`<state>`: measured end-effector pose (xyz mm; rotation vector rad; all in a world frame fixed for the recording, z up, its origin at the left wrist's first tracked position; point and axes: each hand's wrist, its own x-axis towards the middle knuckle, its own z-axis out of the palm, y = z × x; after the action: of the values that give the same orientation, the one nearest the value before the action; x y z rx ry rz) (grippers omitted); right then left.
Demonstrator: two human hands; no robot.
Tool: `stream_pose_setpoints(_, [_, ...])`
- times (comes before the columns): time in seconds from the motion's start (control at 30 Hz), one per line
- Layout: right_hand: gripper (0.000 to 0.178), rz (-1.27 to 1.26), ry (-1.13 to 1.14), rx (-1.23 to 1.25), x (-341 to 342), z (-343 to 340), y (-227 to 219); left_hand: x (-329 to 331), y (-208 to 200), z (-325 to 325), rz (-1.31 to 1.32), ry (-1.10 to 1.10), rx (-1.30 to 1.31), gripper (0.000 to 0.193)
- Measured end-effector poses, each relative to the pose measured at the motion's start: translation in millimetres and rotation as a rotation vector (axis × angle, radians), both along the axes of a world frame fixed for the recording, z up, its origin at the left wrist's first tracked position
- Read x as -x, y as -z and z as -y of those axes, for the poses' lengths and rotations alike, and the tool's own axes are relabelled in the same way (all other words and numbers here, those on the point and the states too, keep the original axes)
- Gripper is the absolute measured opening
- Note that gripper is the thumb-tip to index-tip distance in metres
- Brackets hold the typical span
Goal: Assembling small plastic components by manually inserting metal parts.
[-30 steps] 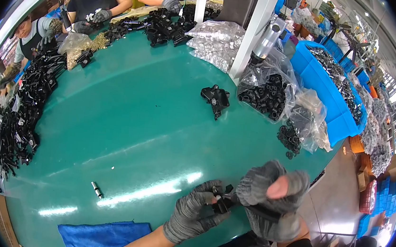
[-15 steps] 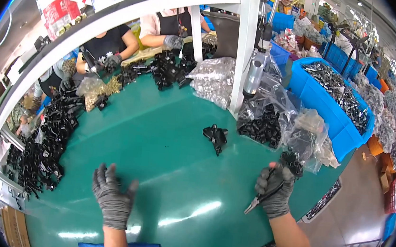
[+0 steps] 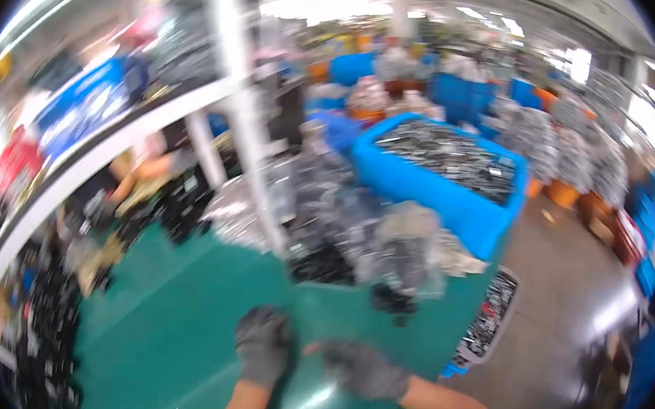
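At the green tabletop (image 3: 175, 308) in the head view, left hand (image 3: 262, 346): gloved fingers bent; blur hides whether it holds anything.
Right hand (image 3: 365, 370): just beside it, a fingertip pointing left; grip likewise unclear.
Loose black parts (image 3: 393, 299): beyond the right hand, by the clear bag (image 3: 408, 248).
Handling: probably best with wrists low and steady.
White post (image 3: 251, 142): left of that bag, could hinder reaching.
Blue tub (image 3: 438, 205): behind, full of small parts (image 3: 454, 157).
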<state>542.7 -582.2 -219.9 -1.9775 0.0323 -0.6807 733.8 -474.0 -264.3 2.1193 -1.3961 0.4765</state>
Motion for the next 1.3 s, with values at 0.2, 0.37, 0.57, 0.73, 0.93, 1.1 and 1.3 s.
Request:
stream_pose_setpoints(0.2, [0.039, 0.235, 0.329, 0.919, 22.4, -11.4, 63.0, -14.3, 22.3, 14.6, -0.029, -0.028, 0.048, 0.045])
stream_pose_setpoints(0.37, [0.044, 0.1, 0.329, 0.743, 51.2, -12.6, 62.9, 8.2, 3.1, 33.8, 0.055, -0.052, 0.252, 0.059])
stream_pose_setpoints(0.57, [0.039, -0.15, 0.035, 0.639, 93.0, -7.2, 68.7, 89.9, -9.5, 52.8, -0.097, 0.051, 0.287, 0.052])
stream_pose_setpoints(0.73, [0.044, 0.247, 0.51, 0.935, 98.2, -7.6, 88.4, 128.8, -48.0, 121.9, -0.174, 0.322, 0.162, 0.037])
stream_pose_setpoints(0.93, [0.039, 0.759, 0.11, 0.417, 146.7, 126.0, -6.3, 122.1, -96.6, 240.8, -0.135, 0.52, 0.014, 0.034])
stream_pose_setpoints(1.1, [0.012, 0.082, 0.507, 0.529, 122.5, 338.3, -154.7, 130.4, -116.9, 321.9, -0.724, 0.498, -0.157, 0.027])
stream_pose_setpoints(1.3, [0.024, -0.556, 0.503, 0.753, 23.3, 479.4, -143.0, 183.3, -57.0, 338.3, -1.712, 0.46, -0.035, 0.02])
